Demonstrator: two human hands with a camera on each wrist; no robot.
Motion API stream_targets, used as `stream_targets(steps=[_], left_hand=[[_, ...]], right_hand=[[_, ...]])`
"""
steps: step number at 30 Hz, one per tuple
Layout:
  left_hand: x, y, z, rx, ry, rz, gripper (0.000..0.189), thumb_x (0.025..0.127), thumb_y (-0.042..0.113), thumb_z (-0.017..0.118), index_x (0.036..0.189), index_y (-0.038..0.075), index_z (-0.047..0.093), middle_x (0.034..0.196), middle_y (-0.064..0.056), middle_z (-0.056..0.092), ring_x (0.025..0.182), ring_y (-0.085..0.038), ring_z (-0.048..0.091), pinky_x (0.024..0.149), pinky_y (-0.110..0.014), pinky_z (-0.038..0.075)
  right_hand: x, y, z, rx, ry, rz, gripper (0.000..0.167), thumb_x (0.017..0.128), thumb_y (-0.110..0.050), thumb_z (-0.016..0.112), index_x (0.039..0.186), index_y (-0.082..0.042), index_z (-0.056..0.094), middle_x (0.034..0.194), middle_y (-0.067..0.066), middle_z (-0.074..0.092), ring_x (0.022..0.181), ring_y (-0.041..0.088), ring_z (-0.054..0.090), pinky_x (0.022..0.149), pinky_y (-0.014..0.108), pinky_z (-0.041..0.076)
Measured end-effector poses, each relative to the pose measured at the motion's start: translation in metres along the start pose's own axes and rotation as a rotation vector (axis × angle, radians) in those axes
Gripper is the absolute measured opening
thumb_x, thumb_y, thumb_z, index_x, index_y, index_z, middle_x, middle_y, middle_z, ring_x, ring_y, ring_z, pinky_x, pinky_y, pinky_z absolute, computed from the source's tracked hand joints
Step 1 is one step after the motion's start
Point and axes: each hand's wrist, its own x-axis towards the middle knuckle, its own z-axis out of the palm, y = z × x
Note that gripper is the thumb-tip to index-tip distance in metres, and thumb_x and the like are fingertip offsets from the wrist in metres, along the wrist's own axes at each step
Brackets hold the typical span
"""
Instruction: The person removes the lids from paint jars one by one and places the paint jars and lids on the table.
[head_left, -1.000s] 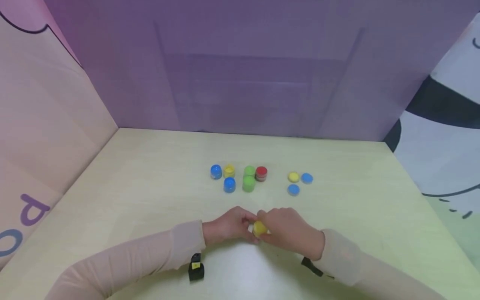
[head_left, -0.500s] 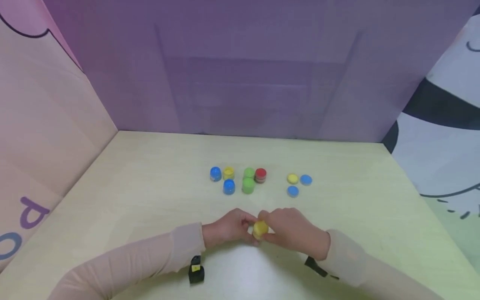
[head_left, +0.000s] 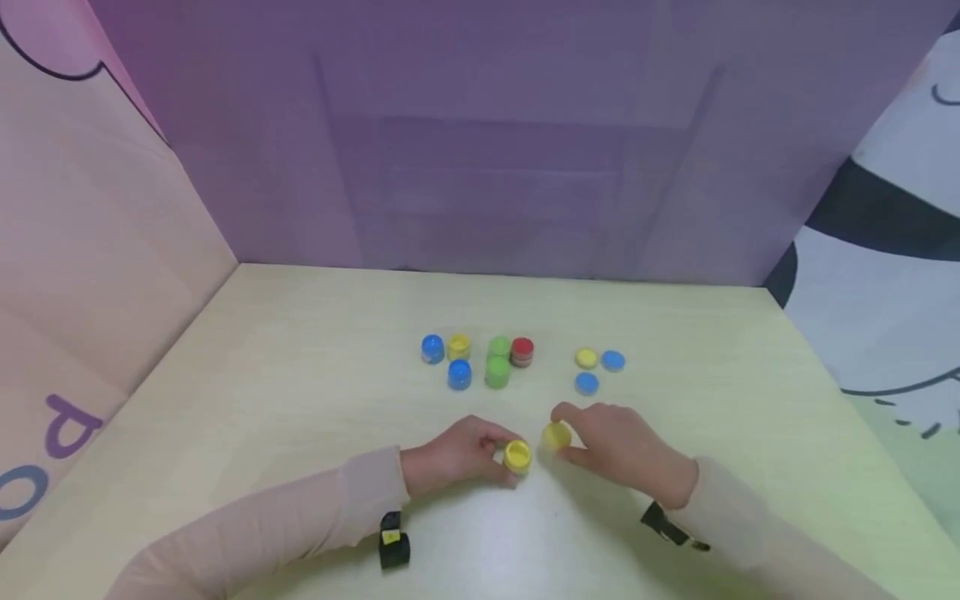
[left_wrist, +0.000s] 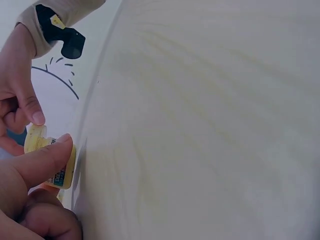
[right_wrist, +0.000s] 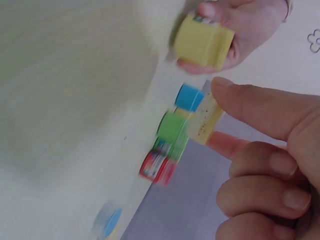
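My left hand (head_left: 461, 450) grips a small yellow jar (head_left: 517, 457) by its side, thumb and fingers around it. The jar is uncapped, and its round mouth faces up in the head view. Just to its right, my right hand (head_left: 626, 442) pinches a yellow lid (head_left: 557, 437) between thumb and index finger, apart from the jar. In the right wrist view the lid (right_wrist: 204, 120) is seen edge-on, with the other fingers curled below it. A printed label shows on the jar (left_wrist: 62, 172) in the left wrist view.
Beyond the hands stand two blue jars (head_left: 460, 375), an open yellow jar (head_left: 459, 347), two green jars (head_left: 497, 372) and a red jar (head_left: 522, 352). To their right lie a yellow lid (head_left: 587, 358) and two blue lids (head_left: 587, 383). A purple wall (head_left: 510, 167) borders the table's back.
The yellow lid has come off the jar. My right hand has moved right with the lid, while my left hand holds the jar in nearly the same place.
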Motion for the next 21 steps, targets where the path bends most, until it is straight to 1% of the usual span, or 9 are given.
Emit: stream_targets(steps=[4, 5, 8, 10, 12, 16, 19, 21], left_hand=[[-0.003, -0.005, -0.001, 0.0, 0.022, -0.038, 0.042, 0.069, 0.018, 0.083, 0.109, 0.022, 0.07, 0.065, 0.003, 0.043, 0.062, -0.013, 0.038, 0.06, -0.024, 0.032], [-0.004, -0.007, -0.001, -0.005, 0.025, -0.037, 0.042, 0.069, 0.018, 0.083, 0.109, 0.021, 0.07, 0.064, 0.003, 0.043, 0.061, -0.013, 0.038, 0.059, -0.024, 0.032], [-0.007, -0.014, -0.007, -0.03, 0.03, -0.026, 0.043, 0.068, 0.017, 0.083, 0.109, 0.02, 0.07, 0.062, 0.003, 0.041, 0.059, -0.013, 0.037, 0.057, -0.023, 0.032], [-0.01, -0.017, -0.014, -0.047, 0.032, -0.02, 0.043, 0.069, 0.016, 0.082, 0.111, 0.02, 0.069, 0.062, 0.003, 0.038, 0.06, -0.013, 0.036, 0.058, -0.024, 0.031], [-0.012, -0.019, -0.022, -0.062, 0.036, -0.03, 0.045, 0.07, 0.016, 0.081, 0.113, 0.02, 0.068, 0.063, 0.003, 0.038, 0.061, -0.014, 0.036, 0.059, -0.024, 0.031], [-0.015, -0.021, -0.038, -0.089, 0.051, -0.055, 0.046, 0.073, 0.017, 0.08, 0.117, 0.022, 0.067, 0.067, 0.002, 0.04, 0.065, -0.015, 0.037, 0.061, -0.026, 0.031], [-0.015, -0.022, -0.05, -0.094, 0.095, -0.073, 0.046, 0.073, 0.018, 0.08, 0.117, 0.022, 0.066, 0.07, 0.001, 0.039, 0.068, -0.015, 0.038, 0.06, -0.027, 0.031], [-0.013, -0.022, -0.057, -0.092, 0.144, -0.094, 0.046, 0.073, 0.019, 0.08, 0.117, 0.021, 0.067, 0.07, 0.001, 0.039, 0.069, -0.016, 0.038, 0.061, -0.027, 0.031]], right_hand=[[-0.001, 0.013, 0.006, -0.002, 0.012, 0.031, 0.033, 0.08, -0.025, 0.074, 0.107, -0.012, 0.059, 0.064, -0.006, 0.056, 0.052, 0.005, 0.04, 0.047, 0.019, 0.036], [-0.002, 0.017, 0.007, 0.001, 0.01, 0.042, 0.034, 0.08, -0.025, 0.074, 0.108, -0.012, 0.059, 0.065, -0.005, 0.056, 0.053, 0.005, 0.041, 0.048, 0.019, 0.036], [-0.003, 0.026, 0.009, 0.013, 0.011, 0.063, 0.036, 0.079, -0.024, 0.075, 0.108, -0.01, 0.059, 0.061, -0.005, 0.051, 0.052, 0.006, 0.039, 0.046, 0.02, 0.033], [-0.002, 0.033, 0.008, 0.029, 0.012, 0.077, 0.038, 0.079, -0.024, 0.075, 0.11, -0.009, 0.058, 0.058, -0.006, 0.046, 0.05, 0.006, 0.037, 0.044, 0.02, 0.031], [-0.001, 0.041, 0.006, 0.045, 0.017, 0.088, 0.038, 0.079, -0.023, 0.075, 0.11, -0.009, 0.058, 0.056, -0.006, 0.041, 0.05, 0.006, 0.034, 0.044, 0.02, 0.029], [0.002, 0.057, 0.0, 0.073, 0.032, 0.09, 0.038, 0.079, -0.02, 0.075, 0.11, -0.005, 0.057, 0.056, -0.005, 0.039, 0.051, 0.006, 0.033, 0.045, 0.02, 0.029], [0.005, 0.067, -0.003, 0.09, 0.041, 0.098, 0.037, 0.079, -0.018, 0.074, 0.108, -0.003, 0.057, 0.056, -0.005, 0.041, 0.052, 0.007, 0.035, 0.046, 0.021, 0.03], [0.008, 0.075, -0.004, 0.095, 0.049, 0.099, 0.036, 0.079, -0.018, 0.074, 0.107, -0.002, 0.058, 0.057, -0.005, 0.042, 0.052, 0.007, 0.036, 0.046, 0.021, 0.031]])
